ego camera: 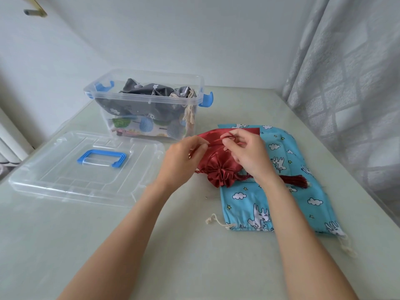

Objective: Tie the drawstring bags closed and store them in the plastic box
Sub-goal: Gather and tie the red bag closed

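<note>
Red cord (227,138), knot perhaps hidden.

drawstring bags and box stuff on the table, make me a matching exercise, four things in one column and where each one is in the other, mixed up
Things
1. red satin bag
2. blue cartoon bag
3. grey cloud bag
4. clear lid

Places
a. lying flat on the table, left of the plastic box
b. inside the plastic box, on top
c. spread flat under the red bag
d. between both hands, cord pinched by the left hand and right hand

Pairs: 1-d, 2-c, 3-b, 4-a
</note>
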`<state>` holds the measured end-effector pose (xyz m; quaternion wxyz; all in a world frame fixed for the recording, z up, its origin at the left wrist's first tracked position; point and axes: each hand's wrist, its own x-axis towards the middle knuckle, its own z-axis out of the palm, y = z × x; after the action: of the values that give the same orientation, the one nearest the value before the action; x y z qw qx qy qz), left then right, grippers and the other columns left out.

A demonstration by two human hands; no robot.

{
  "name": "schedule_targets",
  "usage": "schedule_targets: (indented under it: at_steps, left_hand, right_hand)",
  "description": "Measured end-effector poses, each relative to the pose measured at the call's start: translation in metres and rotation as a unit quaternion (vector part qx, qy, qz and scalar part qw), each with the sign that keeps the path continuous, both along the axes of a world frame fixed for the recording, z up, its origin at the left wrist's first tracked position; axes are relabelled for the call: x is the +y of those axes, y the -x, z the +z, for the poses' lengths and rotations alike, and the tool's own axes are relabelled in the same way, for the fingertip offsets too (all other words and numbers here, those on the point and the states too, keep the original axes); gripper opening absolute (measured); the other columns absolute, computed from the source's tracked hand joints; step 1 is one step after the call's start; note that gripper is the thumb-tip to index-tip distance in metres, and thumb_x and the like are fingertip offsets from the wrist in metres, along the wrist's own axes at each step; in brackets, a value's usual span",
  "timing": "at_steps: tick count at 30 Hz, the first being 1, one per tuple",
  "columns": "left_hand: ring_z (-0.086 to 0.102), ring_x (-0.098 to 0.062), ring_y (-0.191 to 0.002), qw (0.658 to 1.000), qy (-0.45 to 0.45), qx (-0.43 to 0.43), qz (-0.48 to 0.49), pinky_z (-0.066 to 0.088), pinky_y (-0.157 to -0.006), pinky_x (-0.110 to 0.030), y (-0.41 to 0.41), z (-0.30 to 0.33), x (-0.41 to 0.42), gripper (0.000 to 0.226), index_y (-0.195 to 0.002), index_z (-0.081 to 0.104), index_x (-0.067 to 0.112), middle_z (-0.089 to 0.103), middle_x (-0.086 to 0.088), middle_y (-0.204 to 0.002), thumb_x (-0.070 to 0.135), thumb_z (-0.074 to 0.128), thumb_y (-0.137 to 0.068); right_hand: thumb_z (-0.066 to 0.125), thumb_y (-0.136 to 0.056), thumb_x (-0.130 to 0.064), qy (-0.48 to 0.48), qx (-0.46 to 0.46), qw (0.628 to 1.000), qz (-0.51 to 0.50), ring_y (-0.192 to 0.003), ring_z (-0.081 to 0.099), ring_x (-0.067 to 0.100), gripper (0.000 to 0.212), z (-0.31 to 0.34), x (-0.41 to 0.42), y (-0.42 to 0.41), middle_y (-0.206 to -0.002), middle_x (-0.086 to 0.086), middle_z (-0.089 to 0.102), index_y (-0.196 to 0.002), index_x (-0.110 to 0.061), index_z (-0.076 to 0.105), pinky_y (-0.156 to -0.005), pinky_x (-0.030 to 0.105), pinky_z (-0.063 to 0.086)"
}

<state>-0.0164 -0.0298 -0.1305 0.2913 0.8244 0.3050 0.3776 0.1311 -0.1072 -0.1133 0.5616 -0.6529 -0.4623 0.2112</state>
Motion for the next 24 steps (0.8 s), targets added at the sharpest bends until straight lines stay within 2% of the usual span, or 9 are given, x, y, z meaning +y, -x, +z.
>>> schedule_targets:
  at_steps: [2, 5, 8, 11, 13, 18, 20, 24]
  left_hand:
    - [0.059, -0.01, -0.067, 0.999, 0.028, -0.03, -0.004, 0.045, -0.064, -0.024, 0.001, 0.003, -0.001, 0.015, -0.08, 0.066, 0.022, 0.063, 0.009, -0.069, 0.025, 0.056, -0.092]
    - [0.054, -0.009, -0.056, 0.985, 0.13, -0.052, -0.105, 0.044, -0.057, -0.025, 0.003, 0.009, -0.007, 0.025, -0.072, 0.066, 0.021, 0.058, 0.01, -0.057, 0.025, 0.054, -0.093]
    - [0.05, 0.001, -0.063, 0.986, 0.092, -0.047, -0.131, 0.045, -0.064, -0.022, -0.001, 0.007, -0.01, 0.022, -0.072, 0.065, 0.026, 0.058, 0.016, -0.068, 0.015, 0.058, -0.091]
    - [0.052, 0.002, -0.08, 0.99, 0.056, -0.061, -0.117, 0.041, -0.067, -0.011, -0.004, 0.001, -0.007, 0.028, -0.076, 0.066, 0.034, 0.055, 0.011, -0.09, 0.008, 0.065, -0.083]
    - [0.05, -0.001, -0.084, 0.993, 0.025, -0.064, -0.101, 0.039, -0.068, -0.009, -0.003, -0.002, -0.004, 0.026, -0.08, 0.066, 0.034, 0.051, 0.007, -0.094, 0.008, 0.068, -0.08]
    - [0.056, -0.003, -0.08, 0.997, 0.001, -0.053, -0.059, 0.049, -0.069, -0.019, -0.005, -0.008, 0.001, 0.021, -0.081, 0.061, 0.017, 0.054, 0.005, -0.091, 0.006, 0.076, -0.071]
    - [0.062, -0.006, -0.074, 0.997, 0.029, -0.054, -0.052, 0.053, -0.069, -0.021, -0.006, -0.01, 0.001, 0.022, -0.084, 0.056, 0.015, 0.06, 0.005, -0.084, 0.006, 0.074, -0.074]
    - [0.066, -0.008, -0.067, 0.99, 0.097, -0.09, -0.057, 0.049, -0.063, -0.015, -0.007, -0.007, -0.002, 0.018, -0.085, 0.055, 0.02, 0.064, 0.006, -0.073, 0.008, 0.068, -0.082]
  right_hand:
    - [0.063, -0.087, -0.008, -0.024, 0.006, 0.999, -0.03, -0.044, 0.045, 0.007, 0.009, 0.0, 0.0, -0.003, -0.062, -0.003, 0.062, -0.086, -0.015, 0.067, -0.042, 0.016, 0.037]
    - [0.061, -0.087, -0.002, -0.06, 0.092, 0.994, -0.017, -0.053, 0.058, 0.004, 0.01, 0.005, -0.001, -0.006, -0.069, 0.0, 0.066, -0.091, -0.008, 0.068, -0.05, 0.016, 0.047]
    - [0.059, -0.086, 0.004, -0.074, 0.135, 0.988, 0.027, -0.066, 0.066, 0.006, 0.016, 0.008, -0.004, -0.007, -0.077, 0.004, 0.068, -0.095, -0.005, 0.068, -0.059, 0.014, 0.051]
    - [0.057, -0.086, 0.004, -0.073, 0.133, 0.986, 0.065, -0.069, 0.066, 0.007, 0.018, 0.009, -0.005, -0.007, -0.08, 0.003, 0.069, -0.091, -0.008, 0.069, -0.063, 0.014, 0.051]
    - [0.055, -0.087, 0.005, -0.07, 0.134, 0.985, 0.087, -0.069, 0.064, 0.008, 0.017, 0.01, -0.006, -0.005, -0.083, 0.003, 0.067, -0.088, -0.006, 0.067, -0.064, 0.015, 0.051]
    - [0.062, -0.083, 0.004, -0.061, 0.106, 0.986, 0.115, -0.065, 0.056, 0.007, 0.015, 0.011, -0.009, -0.003, -0.073, -0.002, 0.062, -0.082, -0.011, 0.065, -0.062, 0.017, 0.048]
    - [0.064, -0.081, 0.006, -0.061, 0.095, 0.986, 0.124, -0.069, 0.058, 0.005, 0.019, 0.01, -0.01, -0.003, -0.073, -0.007, 0.064, -0.081, -0.013, 0.065, -0.065, 0.017, 0.048]
    - [0.061, -0.079, 0.013, -0.046, 0.04, 0.991, 0.116, -0.077, 0.061, 0.001, 0.029, 0.01, -0.012, -0.003, -0.078, -0.007, 0.066, -0.081, -0.016, 0.062, -0.076, 0.016, 0.049]
